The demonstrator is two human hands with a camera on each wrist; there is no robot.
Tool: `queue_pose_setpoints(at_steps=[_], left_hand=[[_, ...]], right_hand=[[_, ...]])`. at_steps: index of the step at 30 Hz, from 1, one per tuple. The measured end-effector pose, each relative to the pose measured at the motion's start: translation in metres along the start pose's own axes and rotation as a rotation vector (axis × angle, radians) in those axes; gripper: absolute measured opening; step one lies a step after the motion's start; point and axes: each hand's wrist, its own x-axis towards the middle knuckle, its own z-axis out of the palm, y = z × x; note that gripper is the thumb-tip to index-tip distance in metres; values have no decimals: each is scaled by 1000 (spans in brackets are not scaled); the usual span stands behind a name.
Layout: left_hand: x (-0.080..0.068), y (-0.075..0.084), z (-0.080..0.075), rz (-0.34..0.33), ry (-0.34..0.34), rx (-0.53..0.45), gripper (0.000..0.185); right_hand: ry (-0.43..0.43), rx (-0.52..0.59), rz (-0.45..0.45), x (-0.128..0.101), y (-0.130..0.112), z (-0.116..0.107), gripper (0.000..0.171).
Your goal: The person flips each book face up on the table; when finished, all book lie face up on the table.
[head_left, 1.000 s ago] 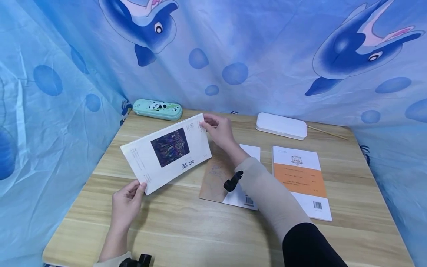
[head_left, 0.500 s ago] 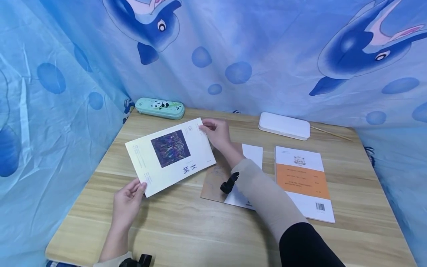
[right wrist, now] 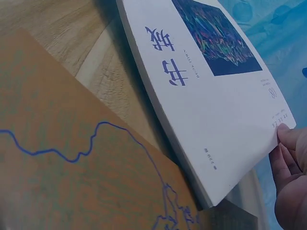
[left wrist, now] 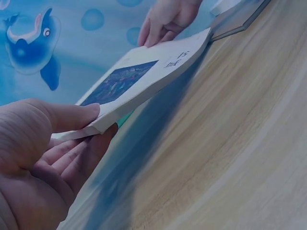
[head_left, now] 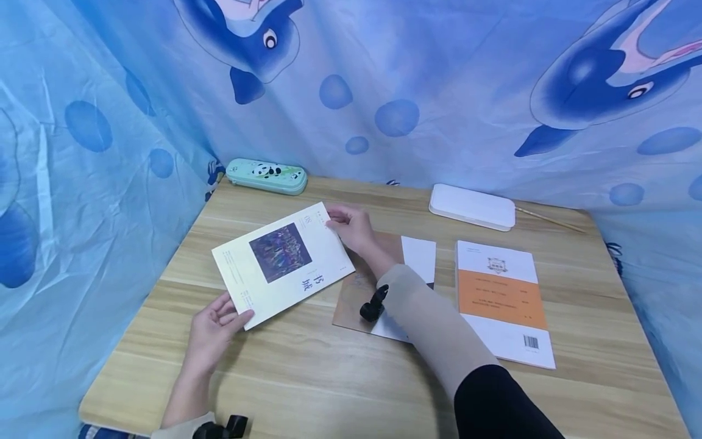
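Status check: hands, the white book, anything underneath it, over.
Left hand pinches white book at near corner; right hand holds far corner. Book held off table. Brown book lies beside it, not underneath.

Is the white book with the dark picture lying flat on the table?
No, in the left wrist view the white book is lifted off the table, held at opposite corners by the left hand and right hand.
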Motion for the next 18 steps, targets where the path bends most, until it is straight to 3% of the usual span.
queue_pose_setpoints(at_steps=[8,12,18], left_hand=[[1,-6,-9,-33,-143,48,97],[1,-7,-9,-37,-144,124,99],[-1,-8,-11,-52,-115,359,91]], right_hand=[[-146,27,108,1,16,8,39],[-209,-12,115,0,23,12,43],[-250,-67,40,1,24,18,47]])
